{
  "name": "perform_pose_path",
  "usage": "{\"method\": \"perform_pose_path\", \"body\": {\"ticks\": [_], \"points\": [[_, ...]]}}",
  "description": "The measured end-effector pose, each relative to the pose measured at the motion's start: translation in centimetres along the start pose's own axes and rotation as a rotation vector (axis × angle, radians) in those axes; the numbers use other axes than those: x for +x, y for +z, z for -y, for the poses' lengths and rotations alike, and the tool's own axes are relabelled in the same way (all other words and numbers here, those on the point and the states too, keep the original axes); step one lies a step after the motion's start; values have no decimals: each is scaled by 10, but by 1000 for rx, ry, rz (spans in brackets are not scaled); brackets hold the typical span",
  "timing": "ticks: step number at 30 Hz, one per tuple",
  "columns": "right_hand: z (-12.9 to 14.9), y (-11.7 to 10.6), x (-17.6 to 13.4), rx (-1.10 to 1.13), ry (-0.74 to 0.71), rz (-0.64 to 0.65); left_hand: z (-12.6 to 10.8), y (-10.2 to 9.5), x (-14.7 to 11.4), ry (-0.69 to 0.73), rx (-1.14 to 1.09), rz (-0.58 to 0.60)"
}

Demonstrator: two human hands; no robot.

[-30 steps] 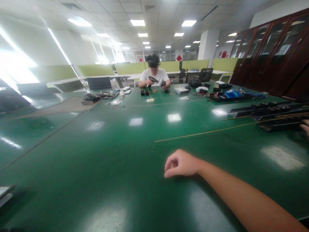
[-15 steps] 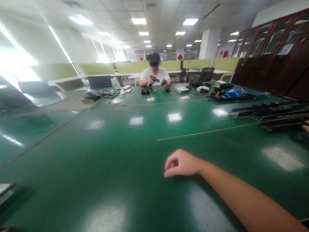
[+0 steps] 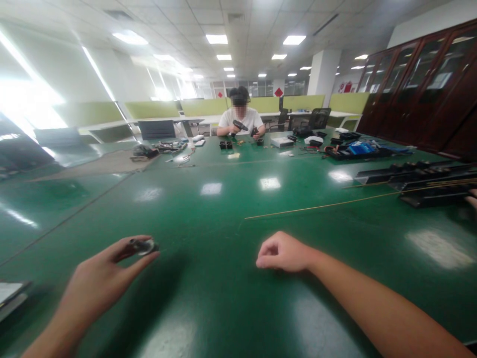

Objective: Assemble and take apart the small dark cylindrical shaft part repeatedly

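My left hand (image 3: 100, 278) is raised over the near left of the green table (image 3: 208, 318). Thumb and fingers pinch a small round dark-and-silvery part (image 3: 146, 246) with a short stub on its left side; its exact kind is unclear. Further right, my right hand (image 3: 281, 251) rests on the tabletop, closed loosely, thumb against the curled fingers. Nothing shows in its hollow. Beyond that hand lies a long thin brass-coloured rod (image 3: 305, 209), apart from the fingers.
Across the table a person (image 3: 240, 119) holds a power drill (image 3: 240, 126). Black rails (image 3: 428, 198) lie at right, near another person's hand (image 3: 472, 199). Tools and a blue item (image 3: 361, 147) lie at the far right. A flat stack (image 3: 13, 298) sits at the left edge.
My left hand has come into view from the lower left with the small round part in its pinch. My right hand has stayed almost still.
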State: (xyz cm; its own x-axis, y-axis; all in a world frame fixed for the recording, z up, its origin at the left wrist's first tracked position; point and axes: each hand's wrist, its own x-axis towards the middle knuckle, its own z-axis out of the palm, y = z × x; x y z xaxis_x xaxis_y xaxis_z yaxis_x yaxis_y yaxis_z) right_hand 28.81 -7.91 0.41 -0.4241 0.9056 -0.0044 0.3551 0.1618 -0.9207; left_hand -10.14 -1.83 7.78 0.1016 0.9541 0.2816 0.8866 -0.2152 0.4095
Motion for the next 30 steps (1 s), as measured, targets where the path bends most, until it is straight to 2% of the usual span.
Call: {"method": "perform_pose_path", "body": {"ticks": [1,5,7,9,12,15,22,30], "points": [[-1,-1,0,30,3,-18,-15,12,7,29,-24,50],[-5,-7,3,44,-26,-129,-87,61,21,338,-177,168],[-6,-8,4,-88,-58,-234,-114,85,19,397,-236,221],[-8,-9,4,-283,-92,-331,-129,107,13,412,-306,267],[-11,-6,4,-456,-115,-376,-134,132,0,391,-458,310],[-12,-1,4,-493,-130,-358,-130,142,-7,420,-557,350],[-10,2,6,-550,-137,-338,-121,140,-4,579,-535,279],[-7,2,3,-575,-144,-308,-122,138,-7,589,-511,304]]}}
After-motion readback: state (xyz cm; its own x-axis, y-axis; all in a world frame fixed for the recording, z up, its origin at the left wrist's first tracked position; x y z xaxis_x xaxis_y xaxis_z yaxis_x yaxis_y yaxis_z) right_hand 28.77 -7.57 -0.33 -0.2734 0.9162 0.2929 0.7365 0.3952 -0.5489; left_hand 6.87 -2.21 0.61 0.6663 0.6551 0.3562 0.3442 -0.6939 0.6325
